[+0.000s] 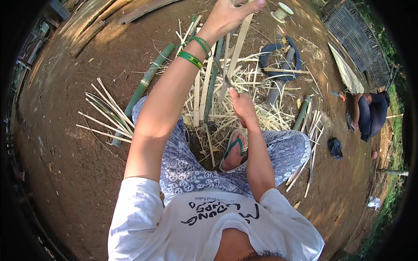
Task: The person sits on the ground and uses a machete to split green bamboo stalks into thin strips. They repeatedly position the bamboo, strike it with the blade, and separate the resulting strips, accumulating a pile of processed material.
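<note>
Head view: left hand, raised, its grip closed around the upper end of a bamboo strip. Right hand, lower, grips a knife laid against that strip, above the shavings on the ground.

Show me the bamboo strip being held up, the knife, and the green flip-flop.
bamboo strip [237,48], head view, middle of the pale strip below the left hand.
knife [224,75], head view, on the thin blade above the right hand.
green flip-flop [231,145], head view, on its strap.

Bright daylight, dappled shade on ground, dark fisheye-bent rim, sharp centre
</note>
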A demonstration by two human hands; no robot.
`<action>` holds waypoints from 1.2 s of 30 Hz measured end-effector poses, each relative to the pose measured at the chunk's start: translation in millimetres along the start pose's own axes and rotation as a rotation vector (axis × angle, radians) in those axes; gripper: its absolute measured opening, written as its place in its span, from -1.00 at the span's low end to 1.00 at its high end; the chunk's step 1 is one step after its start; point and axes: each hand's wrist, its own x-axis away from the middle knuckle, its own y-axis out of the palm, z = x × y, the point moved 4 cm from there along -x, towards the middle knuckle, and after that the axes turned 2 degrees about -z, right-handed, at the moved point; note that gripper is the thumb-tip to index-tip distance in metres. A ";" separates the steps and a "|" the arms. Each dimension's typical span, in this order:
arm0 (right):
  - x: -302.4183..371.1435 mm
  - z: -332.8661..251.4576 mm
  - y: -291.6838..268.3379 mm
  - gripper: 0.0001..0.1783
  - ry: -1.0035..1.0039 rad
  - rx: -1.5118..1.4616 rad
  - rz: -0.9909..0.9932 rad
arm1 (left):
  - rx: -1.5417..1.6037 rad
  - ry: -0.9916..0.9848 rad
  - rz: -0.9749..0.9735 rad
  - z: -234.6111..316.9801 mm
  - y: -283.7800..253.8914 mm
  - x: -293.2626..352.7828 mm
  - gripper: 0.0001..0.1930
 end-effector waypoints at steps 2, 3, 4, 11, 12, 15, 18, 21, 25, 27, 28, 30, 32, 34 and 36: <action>9.0 0.1 -7.8 -0.22 0.032 -0.076 -0.020 | 0.103 -0.114 -0.022 4.0 0.6 -8.3 -0.05; -0.2 16.3 8.1 -0.22 0.064 -0.048 -0.008 | 0.140 -0.066 -0.006 8.6 4.2 -11.2 -0.06; -9.9 51.9 41.0 -0.22 0.116 -0.027 0.006 | 0.190 -0.028 -0.004 11.6 15.2 -9.0 -0.07; -18.8 59.1 52.1 -0.20 0.104 -0.009 0.071 | 0.265 -0.125 0.064 -41.9 15.7 4.4 -0.18; -21.7 59.2 49.3 -0.18 0.067 0.022 0.136 | 0.263 -0.181 0.069 -44.1 13.0 3.3 -0.20; 8.0 4.5 1.6 -0.17 0.047 -0.043 0.001 | 0.177 -0.069 0.112 -18.1 0.1 11.0 -0.26; 2.5 12.9 10.2 -0.19 0.108 -0.019 -0.058 | 0.274 0.050 0.098 13.2 4.9 -1.5 -0.28; -17.7 103.3 102.5 -0.18 0.151 0.046 -0.063 | 0.116 0.047 0.222 -58.4 2.7 0.0 -0.27; -0.4 115.5 125.0 -0.18 0.172 0.049 -0.073 | -0.038 -0.136 0.081 -64.8 -4.5 11.3 -0.11; 5.6 101.7 120.1 -0.18 0.150 0.035 -0.106 | 0.293 -0.178 0.056 -62.4 -6.9 13.3 -0.31; 2.0 94.1 115.5 -0.19 0.131 0.028 -0.111 | 0.247 -0.193 0.058 -64.3 -10.1 10.0 -0.34; 1.2 99.9 116.3 -0.17 0.138 0.034 -0.103 | 0.164 -0.230 0.054 -64.7 -9.1 5.9 -0.40; 6.4 113.3 118.6 -0.17 0.175 0.035 -0.087 | 0.132 -0.244 -0.026 -59.6 -0.6 4.1 -0.51; 9.3 108.9 114.7 -0.18 0.190 0.028 -0.110 | 0.115 -0.316 -0.113 -57.3 -3.3 -2.1 -0.43; 16.9 100.6 103.6 -0.21 0.184 0.012 -0.135 | 0.136 -0.321 -0.050 -54.3 0.8 -0.5 -0.58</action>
